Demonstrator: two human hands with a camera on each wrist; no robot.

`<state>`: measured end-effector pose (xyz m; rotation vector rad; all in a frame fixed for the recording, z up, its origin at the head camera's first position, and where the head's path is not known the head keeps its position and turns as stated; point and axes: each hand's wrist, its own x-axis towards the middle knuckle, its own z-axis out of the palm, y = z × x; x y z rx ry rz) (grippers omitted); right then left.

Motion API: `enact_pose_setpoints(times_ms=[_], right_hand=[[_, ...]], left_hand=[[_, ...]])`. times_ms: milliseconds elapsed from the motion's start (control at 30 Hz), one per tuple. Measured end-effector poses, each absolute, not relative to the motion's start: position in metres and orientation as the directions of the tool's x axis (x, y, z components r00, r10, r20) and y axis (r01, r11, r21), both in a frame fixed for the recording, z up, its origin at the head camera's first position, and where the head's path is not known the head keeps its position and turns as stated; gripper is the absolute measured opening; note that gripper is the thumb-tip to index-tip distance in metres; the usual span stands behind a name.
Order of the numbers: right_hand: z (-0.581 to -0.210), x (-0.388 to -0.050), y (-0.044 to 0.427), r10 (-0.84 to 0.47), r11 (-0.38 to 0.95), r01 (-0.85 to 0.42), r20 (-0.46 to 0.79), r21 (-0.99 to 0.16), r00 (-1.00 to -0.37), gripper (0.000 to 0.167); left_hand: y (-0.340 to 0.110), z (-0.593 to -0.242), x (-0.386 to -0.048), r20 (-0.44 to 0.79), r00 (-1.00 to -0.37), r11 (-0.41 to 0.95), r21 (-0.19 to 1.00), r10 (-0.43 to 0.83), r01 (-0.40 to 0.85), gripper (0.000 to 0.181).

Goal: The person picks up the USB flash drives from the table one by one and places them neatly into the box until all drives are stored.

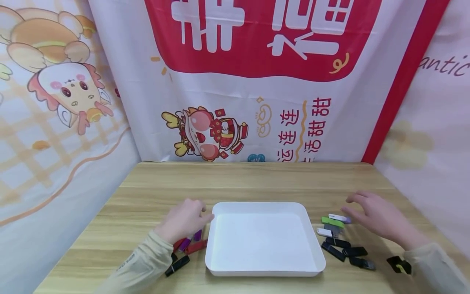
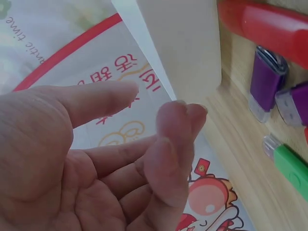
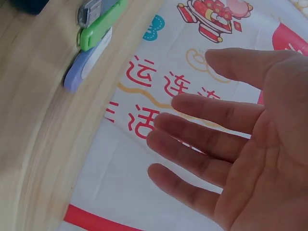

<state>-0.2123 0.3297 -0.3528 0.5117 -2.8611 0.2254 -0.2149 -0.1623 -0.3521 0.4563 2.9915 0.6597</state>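
A shallow white tray [image 1: 264, 272] sits between the two hands. My left hand [image 1: 185, 220] hovers by its left rim, fingers loosely bent, holding nothing. Below that hand lie a red USB stick [image 1: 196, 247], purple USB sticks [image 2: 267, 84] and a green USB stick [image 2: 294, 168]. My right hand [image 1: 380, 216] is raised at the tray's right, with fingers spread and nothing in them, as the right wrist view shows. Near its fingertips lie a white-and-purple USB stick [image 1: 338, 218] and a bright green USB stick [image 1: 332, 222].
Several black USB sticks [image 1: 333, 251] lie right of the tray, beside a small white one [image 1: 324, 232]. Another black stick [image 1: 177, 266] is at the left. A black-and-yellow item [image 1: 398, 264] lies near the right sleeve. Printed cloths surround the wooden table [image 1: 253, 179].
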Motion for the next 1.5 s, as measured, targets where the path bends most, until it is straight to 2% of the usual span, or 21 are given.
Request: enact_pose_setpoints(times_ms=[167, 333, 467, 600, 700, 833, 933, 1100, 1300, 1500], right_hand=[[-0.352, -0.204, 0.341, -0.374, 0.895, -0.429, 0.315, -0.125, -0.872, 0.022], [-0.356, -0.190, 0.348, -0.425, 0.854, -0.476, 0.248, -0.211, -0.871, 0.009], [-0.360, -0.183, 0.353, -0.509, 0.784, -0.557, 0.230, -0.275, -0.830, 0.009], [-0.366, -0.179, 0.358, -0.597, 0.708, -0.616, 0.173, -0.346, -0.783, 0.015], [-0.370, -0.175, 0.360, -0.616, 0.707, -0.577, 0.045, -0.408, -0.786, 0.019], [-0.374, -0.174, 0.359, -0.642, 0.691, -0.591, 0.022, -0.417, -0.767, 0.021], [-0.375, -0.177, 0.358, -0.667, 0.660, -0.638, 0.081, -0.396, -0.741, 0.021], [-0.374, -0.182, 0.355, -0.682, 0.649, -0.656, 0.087, -0.385, -0.726, 0.020], [-0.379, -0.183, 0.354, -0.719, 0.616, -0.672, 0.053, -0.411, -0.693, 0.023], [-0.381, -0.182, 0.358, -0.694, 0.654, -0.606, -0.042, -0.453, -0.719, 0.026]], left_hand=[[-0.160, -0.354, -0.214, 0.007, -0.945, 0.846, 0.444, 0.327, 0.296, 0.031], [-0.159, -0.358, -0.212, -0.004, -0.938, 0.834, 0.459, 0.347, 0.307, 0.026], [-0.156, -0.360, -0.211, 0.011, -0.932, 0.830, 0.452, 0.361, 0.327, 0.024], [-0.152, -0.363, -0.209, 0.009, -0.925, 0.822, 0.456, 0.380, 0.342, 0.021], [-0.150, -0.365, -0.208, 0.001, -0.924, 0.817, 0.466, 0.383, 0.340, 0.022], [-0.150, -0.369, -0.207, 0.000, -0.926, 0.815, 0.475, 0.378, 0.332, 0.022], [-0.150, -0.370, -0.207, 0.012, -0.927, 0.810, 0.482, 0.375, 0.334, 0.021], [-0.152, -0.368, -0.209, 0.039, -0.923, 0.797, 0.492, 0.382, 0.350, 0.019], [-0.154, -0.369, -0.212, 0.046, -0.927, 0.800, 0.490, 0.372, 0.345, 0.014], [-0.154, -0.368, -0.213, 0.061, -0.926, 0.806, 0.474, 0.373, 0.356, 0.015]])
